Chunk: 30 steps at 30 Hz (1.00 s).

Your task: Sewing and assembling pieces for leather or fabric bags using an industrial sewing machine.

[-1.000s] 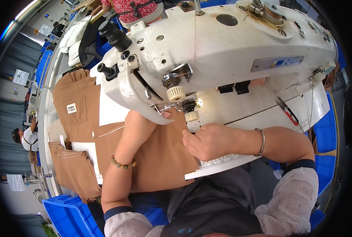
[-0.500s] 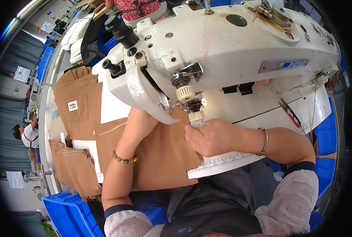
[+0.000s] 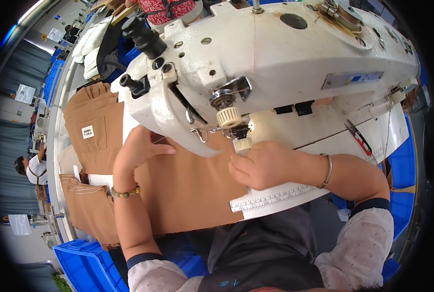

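A brown fabric panel [image 3: 192, 194] lies under the head of a white sewing machine [image 3: 256, 53], its near edge at the table's front. My left hand [image 3: 138, 148] rests on the panel's left part, open, thumb stretched out apart from the fingers; some fingertips are hidden behind the machine's lever. At the panel's right edge, close to the cream tension knob [image 3: 243, 144], my right hand [image 3: 263, 165] is closed, fingers curled onto the fabric edge. The needle area is hidden by the machine head.
Stacked brown pieces, one a pocket panel [image 3: 88, 141] with a white label, lie left; more folded brown pieces [image 3: 88, 204] are nearer. Red-and-black thread snips [image 3: 358, 137] lie right. A ruler strip [image 3: 275, 198] runs along the front edge. Blue crates [image 3: 88, 265] stand below.
My left hand has moved left from beside the needle area, and its thumb has spread. The panel's left part now lies flatter. My right hand has stayed nearly in place.
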Tool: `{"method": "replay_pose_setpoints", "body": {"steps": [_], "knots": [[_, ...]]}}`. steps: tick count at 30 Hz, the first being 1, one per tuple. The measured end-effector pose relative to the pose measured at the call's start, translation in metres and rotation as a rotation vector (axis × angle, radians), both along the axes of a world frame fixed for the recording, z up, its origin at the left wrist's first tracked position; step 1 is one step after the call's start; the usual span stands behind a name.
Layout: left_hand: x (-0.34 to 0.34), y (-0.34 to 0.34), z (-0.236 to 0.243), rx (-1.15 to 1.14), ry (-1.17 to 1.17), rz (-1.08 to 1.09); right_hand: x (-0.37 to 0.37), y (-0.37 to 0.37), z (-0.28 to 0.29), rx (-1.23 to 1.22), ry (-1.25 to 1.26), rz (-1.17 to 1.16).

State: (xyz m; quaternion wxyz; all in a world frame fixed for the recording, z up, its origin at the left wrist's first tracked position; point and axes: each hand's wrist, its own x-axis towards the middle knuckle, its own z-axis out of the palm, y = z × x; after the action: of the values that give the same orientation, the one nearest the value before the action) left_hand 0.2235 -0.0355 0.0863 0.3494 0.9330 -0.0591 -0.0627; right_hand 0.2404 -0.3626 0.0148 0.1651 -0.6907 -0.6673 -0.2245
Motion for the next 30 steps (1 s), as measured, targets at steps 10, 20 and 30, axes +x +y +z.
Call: {"method": "replay_pose_setpoints", "body": {"steps": [10,20,30], "knots": [[0.015,0.044,-0.020,0.030,0.131,0.136,-0.013,0.003,0.000,0.027,-0.170,0.065],[-0.067,-0.070,-0.015,0.479,-0.431,0.121,-0.017,0.000,0.003,0.007,-0.191,0.078],[-0.198,0.092,-0.057,0.420,-0.260,0.862,-0.021,0.000,0.000,0.065,-0.237,0.131]]}}
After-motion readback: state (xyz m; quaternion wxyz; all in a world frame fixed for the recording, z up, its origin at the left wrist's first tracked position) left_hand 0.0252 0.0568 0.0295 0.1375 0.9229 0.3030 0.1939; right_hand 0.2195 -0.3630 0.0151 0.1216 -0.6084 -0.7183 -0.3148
